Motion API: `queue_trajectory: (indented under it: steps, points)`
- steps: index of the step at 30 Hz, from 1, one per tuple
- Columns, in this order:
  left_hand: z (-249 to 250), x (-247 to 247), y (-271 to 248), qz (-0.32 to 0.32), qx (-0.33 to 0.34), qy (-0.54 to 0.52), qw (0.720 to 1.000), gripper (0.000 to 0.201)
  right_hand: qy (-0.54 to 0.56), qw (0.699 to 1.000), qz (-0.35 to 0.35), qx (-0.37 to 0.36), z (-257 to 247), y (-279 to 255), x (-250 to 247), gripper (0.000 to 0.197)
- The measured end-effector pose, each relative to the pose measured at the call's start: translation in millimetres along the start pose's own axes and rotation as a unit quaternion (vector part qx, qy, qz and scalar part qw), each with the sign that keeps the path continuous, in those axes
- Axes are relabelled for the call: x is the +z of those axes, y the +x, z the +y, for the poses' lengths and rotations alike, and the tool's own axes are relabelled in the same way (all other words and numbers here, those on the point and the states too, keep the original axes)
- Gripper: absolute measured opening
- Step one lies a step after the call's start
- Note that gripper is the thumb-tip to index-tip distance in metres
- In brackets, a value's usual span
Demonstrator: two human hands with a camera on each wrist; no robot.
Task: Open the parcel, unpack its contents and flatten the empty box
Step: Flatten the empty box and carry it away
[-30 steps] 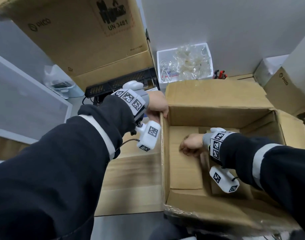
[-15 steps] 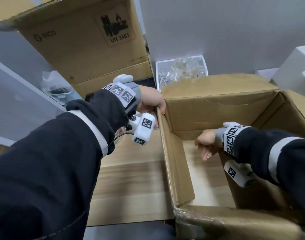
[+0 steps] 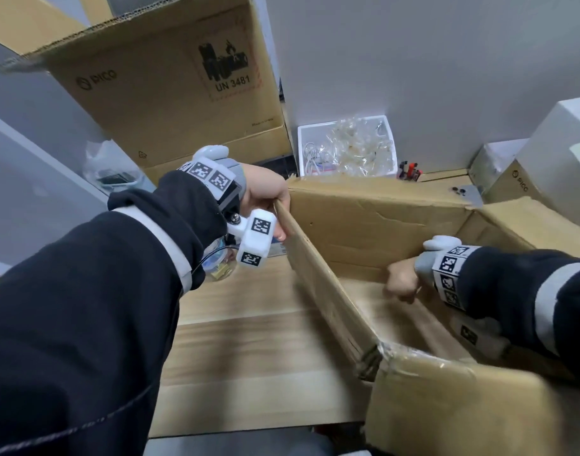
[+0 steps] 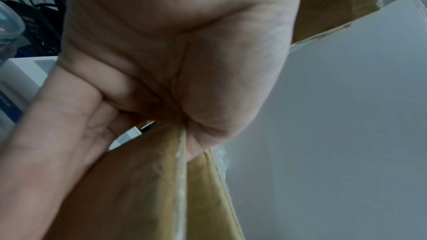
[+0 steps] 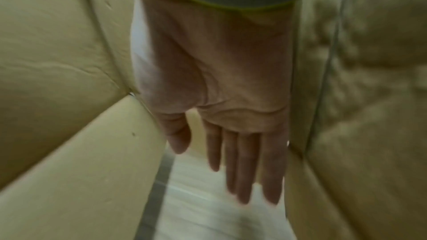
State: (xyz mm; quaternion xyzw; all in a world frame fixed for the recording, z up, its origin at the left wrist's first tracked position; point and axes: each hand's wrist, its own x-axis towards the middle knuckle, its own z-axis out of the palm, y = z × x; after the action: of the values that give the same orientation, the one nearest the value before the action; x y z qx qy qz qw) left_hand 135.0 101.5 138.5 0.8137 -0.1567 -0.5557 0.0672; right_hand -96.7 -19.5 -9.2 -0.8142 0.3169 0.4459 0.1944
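Note:
The brown cardboard parcel box [image 3: 374, 225] stands open on the wooden table [image 3: 249, 357]; its bottom is open too, so the tabletop shows through it. My left hand [image 3: 269, 199] grips the top edge of the box's left wall at the far corner, thumb and fingers pinching the cardboard [image 4: 161, 180]. My right hand [image 3: 402, 283] is down inside the box with straight fingers [image 5: 242, 167], held between the box walls [image 5: 69, 134] and holding nothing. No contents show inside the box.
A large PICO carton [image 3: 170, 93] stands at the back left. A white tray of clear plastic bags and cables [image 3: 348, 149] sits behind the box by the wall. White boxes [image 3: 561, 153] and another PICO carton [image 3: 512, 189] stand at the right.
The box's bottom flaps have gone from closed to open, and the box has skewed and lifted, its left wall now slanting. My right hand rose from the floor of the box.

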Motion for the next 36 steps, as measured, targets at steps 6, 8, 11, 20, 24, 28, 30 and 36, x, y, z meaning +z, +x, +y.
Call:
queue_trajectory:
  steps: [6, 8, 11, 20, 24, 28, 30, 36]
  points:
    - [-4.4, 4.3, -0.1, 0.005, -0.023, -0.015, 1.000, 0.029, 0.135, 0.984, -0.071, -0.089, -22.9, -39.5, -56.0, 0.016]
    - [-6.2, 5.4, 0.0, 0.014, -0.030, -0.030, 0.999, 0.030, 0.138, 0.983, -0.060, -0.102, -21.4, -57.2, -81.3, 0.016]
    - [-8.8, 3.8, 0.8, 0.028, -0.045, -0.054, 0.997, 0.026, 0.174, 0.976, -0.002, -0.127, -18.7, -75.1, -111.1, 0.021]
    - [-17.9, -8.9, 3.5, 0.053, -0.078, -0.131, 0.987, 0.025, 0.053, 0.985, 0.132, -0.097, -29.8, -90.5, -142.3, 0.088]
    - [-20.2, -2.6, -7.1, 0.063, -0.055, -0.165, 0.983, 0.020, 0.085, 0.988, 0.077, -0.100, -37.1, -92.7, -138.3, 0.092]
    - [-32.7, -7.8, -0.4, 0.105, -0.043, -0.187, 0.976, 0.029, 0.055, 0.991, 0.048, -0.116, -38.1, -88.6, -133.7, 0.086]
    - [-36.7, -9.0, 4.8, 0.117, -0.046, -0.183, 0.975, 0.031, 0.028, 0.988, 0.064, -0.136, -42.2, -83.4, -131.8, 0.077]
    - [-40.7, -14.9, 18.0, 0.090, -0.020, -0.126, 0.988, 0.030, -0.064, 0.973, 0.113, -0.191, -51.2, -50.4, -125.1, 0.023]
